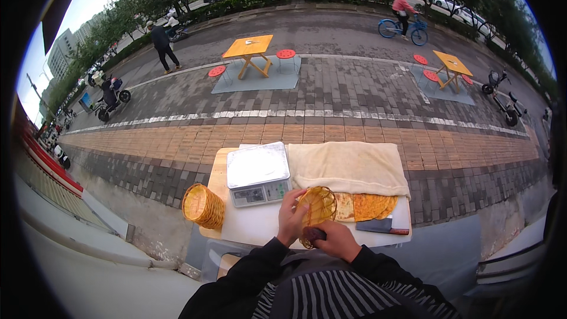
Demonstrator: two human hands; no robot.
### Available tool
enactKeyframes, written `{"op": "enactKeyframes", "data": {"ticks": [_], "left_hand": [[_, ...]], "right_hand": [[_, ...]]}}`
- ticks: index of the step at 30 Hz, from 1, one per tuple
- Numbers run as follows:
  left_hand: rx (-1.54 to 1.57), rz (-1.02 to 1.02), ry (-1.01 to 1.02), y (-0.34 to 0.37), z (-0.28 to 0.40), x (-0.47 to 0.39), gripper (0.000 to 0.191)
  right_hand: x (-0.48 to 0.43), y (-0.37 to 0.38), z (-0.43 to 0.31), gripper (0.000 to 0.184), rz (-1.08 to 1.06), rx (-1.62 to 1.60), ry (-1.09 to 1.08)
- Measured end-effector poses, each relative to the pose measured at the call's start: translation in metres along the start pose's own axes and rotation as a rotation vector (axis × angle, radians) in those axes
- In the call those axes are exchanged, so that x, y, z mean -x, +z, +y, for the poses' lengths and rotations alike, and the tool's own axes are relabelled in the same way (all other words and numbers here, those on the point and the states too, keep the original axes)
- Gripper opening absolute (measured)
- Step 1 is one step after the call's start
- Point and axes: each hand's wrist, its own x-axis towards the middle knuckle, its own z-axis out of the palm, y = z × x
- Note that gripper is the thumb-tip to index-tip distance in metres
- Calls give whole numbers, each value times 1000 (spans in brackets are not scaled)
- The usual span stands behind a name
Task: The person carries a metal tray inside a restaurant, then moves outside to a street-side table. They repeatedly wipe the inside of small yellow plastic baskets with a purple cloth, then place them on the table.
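Observation:
My left hand [292,215] grips the side of a small yellow wicker basket [321,204], tilted above the front of the table. My right hand [340,240] is closed around a rounded dark reddish-brown object [313,234] at the basket's lower end; its kind is unclear. Just beyond them, cut flatbread [374,206] lies partly under a cream cloth [347,164]. A cleaver [376,226] with a dark blade and brown handle rests to the right. Left of the cloth stands a digital kitchen scale [258,170] with a metal platform.
Nested wicker baskets [203,206] stand at the left end of the table [248,228]. Beyond lies a brick pavement with a yellow folding table [249,46], red stools [285,54] and parked scooters [110,97]. A person [163,46] walks; another cycles on a blue bicycle [403,29].

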Motion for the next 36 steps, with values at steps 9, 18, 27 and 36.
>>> {"op": "enactKeyframes", "data": {"ticks": [9,18,27,36], "left_hand": [[363,584,-378,-103,-137,50,40],[503,1029,-659,-201,-269,125,50],[316,1472,-404,-343,-275,71,63],[-622,1291,-508,-477,-229,41,59]], "right_hand": [[2,14,32,33,139,-702,229],[34,37,50,33,135,-525,294],[32,42,51,36,189,-511,296],[37,46,49,36,262,-591,318]]}}
